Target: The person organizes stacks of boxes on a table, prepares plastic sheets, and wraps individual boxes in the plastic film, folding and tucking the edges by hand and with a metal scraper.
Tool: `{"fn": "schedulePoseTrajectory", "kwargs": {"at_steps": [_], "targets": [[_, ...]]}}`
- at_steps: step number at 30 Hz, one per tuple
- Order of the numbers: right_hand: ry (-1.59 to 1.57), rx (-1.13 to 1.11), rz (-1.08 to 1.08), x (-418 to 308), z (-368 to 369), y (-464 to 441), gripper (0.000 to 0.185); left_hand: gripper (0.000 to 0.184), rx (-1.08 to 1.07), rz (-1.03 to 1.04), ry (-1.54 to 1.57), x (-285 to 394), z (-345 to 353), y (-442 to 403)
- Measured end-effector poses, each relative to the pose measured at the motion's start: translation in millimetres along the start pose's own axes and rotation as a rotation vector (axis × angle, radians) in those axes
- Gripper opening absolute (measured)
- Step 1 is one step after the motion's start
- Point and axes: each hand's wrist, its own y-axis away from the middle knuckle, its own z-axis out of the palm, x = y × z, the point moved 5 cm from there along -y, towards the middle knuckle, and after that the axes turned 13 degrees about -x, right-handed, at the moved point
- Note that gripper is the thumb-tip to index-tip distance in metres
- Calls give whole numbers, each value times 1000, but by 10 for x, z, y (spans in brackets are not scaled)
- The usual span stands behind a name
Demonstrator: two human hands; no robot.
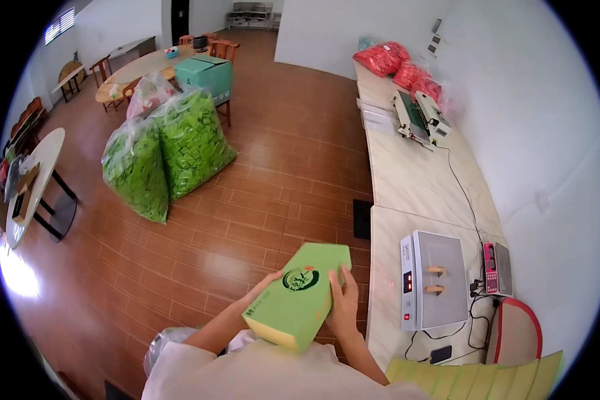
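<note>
Green box (307, 283), one, occupies two hands: right (343, 301) and, seemingly, left (267, 281).

Between the green box (300, 293) and the digital scale (447, 280), a gap is running over the worktable's (417, 177) left edge, offering the right hand (342, 305) a way across. Two tan pieces (436, 271) are resting on that scale, while a pink scale (491, 268) and black cables (471, 323) are crowding the wall side and yellow-green panels (487, 380) are hemming in the near end. Farther off, tabletop is lying open toward the green-and-white machine (415, 119), and bulging bags of green packets (197, 140) are blocking the floor (280, 180) at left.
</note>
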Motion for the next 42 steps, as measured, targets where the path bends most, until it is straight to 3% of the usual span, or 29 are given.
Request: {"fn": "schedulePoseTrajectory", "kwargs": {"at_steps": [2,4,5,6,8,9,11,14,18,20,22,23,25,26,28,31,35,37,42], "targets": [[5,-8,44,153,122,-284,66,55,68,-46,10,194,-115,-84],[-150,-184,18,317,279,-554,62,57,145,102,58,395,-487,-190],[-243,-234,104,382,321,-653,51,61,143,174,21,507,-565,-232],[-245,-215,162,456,361,-758,51,61,139,113,12,573,-538,-287],[-816,-256,379,700,579,-881,53,61,259,252,63,758,-471,-349],[-825,-224,440,789,627,-967,53,61,231,265,26,825,-501,-430],[-1242,-290,569,943,842,-1099,58,59,232,205,-55,935,-595,-639],[-1329,-297,566,1339,1043,-1331,69,60,300,230,-208,1187,-694,-1109],[-1588,-246,764,2094,941,-1730,69,56,235,192,-307,1564,-571,-1952],[-1575,0,842,2592,883,-1850,68,57,239,74,-459,1664,-408,-2404],[-1411,200,910,3093,700,-1949,67,57,198,-23,-473,1702,-431,-2813],[-1164,250,906,3468,713,-1935,66,56,201,-55,-547,1748,-416,-3018],[-775,285,897,4184,640,-1876,76,56,249,-85,-598,1810,-525,-3352],[-775,299,927,4327,481,-1874,76,56,242,-117,-602,1855,-515,-3450],[-302,235,1209,4538,11,-1847,76,55,195,-126,-548,1957,-461,-3664],[-22,367,1349,5035,-218,-1615,74,49,197,-216,-475,2027,-663,-3944],[48,480,1512,5417,-495,-1449,73,47,183,-343,-487,2215,-802,-4369],[257,528,1636,5670,-436,-1291,73,45,140,-373,-480,2397,-752,-4646],[405,344,1847,6053,-72,-1051,75,42,69,-384,-512,3099,-756,-5445]]}}
